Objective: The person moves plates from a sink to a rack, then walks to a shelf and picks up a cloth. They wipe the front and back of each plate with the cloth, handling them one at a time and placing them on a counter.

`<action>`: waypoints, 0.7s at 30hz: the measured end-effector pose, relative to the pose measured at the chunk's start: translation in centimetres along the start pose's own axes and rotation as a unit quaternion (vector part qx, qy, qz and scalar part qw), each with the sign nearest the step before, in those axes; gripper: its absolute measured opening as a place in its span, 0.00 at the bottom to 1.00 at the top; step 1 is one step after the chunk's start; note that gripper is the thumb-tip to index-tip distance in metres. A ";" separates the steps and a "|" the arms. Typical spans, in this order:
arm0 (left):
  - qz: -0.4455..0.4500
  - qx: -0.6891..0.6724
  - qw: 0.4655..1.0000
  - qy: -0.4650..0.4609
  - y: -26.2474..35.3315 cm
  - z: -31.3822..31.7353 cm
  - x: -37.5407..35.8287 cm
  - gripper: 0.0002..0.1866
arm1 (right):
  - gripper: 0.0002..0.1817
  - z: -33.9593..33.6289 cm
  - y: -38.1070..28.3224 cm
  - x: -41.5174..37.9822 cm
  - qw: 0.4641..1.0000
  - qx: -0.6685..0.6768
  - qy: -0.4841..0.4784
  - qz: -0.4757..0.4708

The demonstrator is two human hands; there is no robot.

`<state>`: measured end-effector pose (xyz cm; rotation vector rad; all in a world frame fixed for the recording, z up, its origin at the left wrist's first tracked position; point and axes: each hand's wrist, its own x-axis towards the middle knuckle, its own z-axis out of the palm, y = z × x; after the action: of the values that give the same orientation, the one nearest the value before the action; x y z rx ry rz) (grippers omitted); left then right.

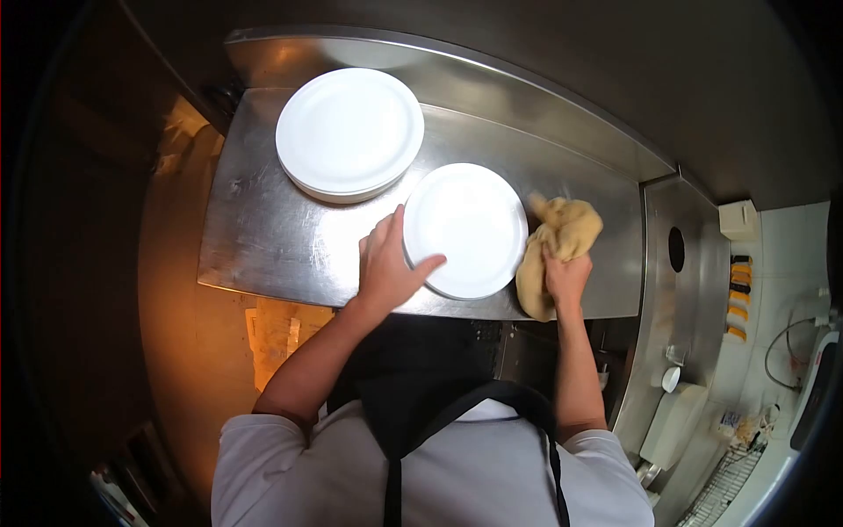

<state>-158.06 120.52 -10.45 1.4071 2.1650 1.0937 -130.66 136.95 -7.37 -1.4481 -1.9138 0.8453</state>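
Observation:
A round white plate [465, 230] lies near the front edge of the steel counter. My left hand [392, 263] is at its left rim, with the thumb over the rim and the fingers along the outer side. Bunched in my right hand [566, 274], just right of the plate, is a yellowish cloth [571, 230]; part of it hangs down toward the counter's front edge. Behind and to the left stands a stack of larger white plates [349, 132].
The steel counter [255, 211] has a raised back edge. At the right are a steel surface with a dark round hole [676, 249], yellow-and-black handled items [739, 294] on a tiled wall, a small white bowl [671, 379] and a wire rack [724, 483].

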 end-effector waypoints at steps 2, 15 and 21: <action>-0.052 -0.041 0.997 0.026 -0.7 1.1 2.2 0.36 | 0.30 1.4 -0.5 1.9 0.997 0.037 -0.035 0.055; -0.200 0.017 0.976 0.083 6.4 1.3 6.3 0.33 | 0.26 5.0 1.0 2.7 0.983 0.164 -0.074 -0.028; -0.177 0.044 0.974 0.131 8.6 3.7 6.8 0.33 | 0.24 3.6 2.2 2.4 0.953 0.300 -0.044 0.012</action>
<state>-153.40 129.94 -5.52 0.8934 2.5521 1.1056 -132.66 139.27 -11.11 -1.0701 -1.5022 1.3757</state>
